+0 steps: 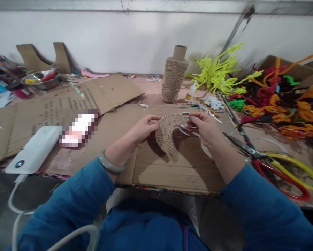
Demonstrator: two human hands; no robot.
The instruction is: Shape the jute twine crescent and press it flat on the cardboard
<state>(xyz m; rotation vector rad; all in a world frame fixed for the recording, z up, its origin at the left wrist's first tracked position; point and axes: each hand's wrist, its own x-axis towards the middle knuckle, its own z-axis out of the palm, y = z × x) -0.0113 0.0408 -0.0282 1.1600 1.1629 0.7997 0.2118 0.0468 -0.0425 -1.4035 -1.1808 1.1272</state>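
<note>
A curved, crescent-shaped piece covered in rows of brown twine [165,134] is held above a cardboard sheet [156,170]. My left hand [143,129] pinches its upper left edge between thumb and fingers. At its upper right end, my right hand [202,127] grips it with closed fingers, and thin white strips show beside the fingertips. The lower tip of the crescent hangs free. Behind it stands a tall spool of twine [174,80], with a small glue bottle [191,91] to its right.
Scissors with red and yellow handles [256,153] lie beside my right forearm. Colourful pipe-cleaner flowers [282,101] crowd the right side. Left are a white power bank [35,150], a pixelated phone [79,129], cardboard [112,92] and a metal bowl [38,83].
</note>
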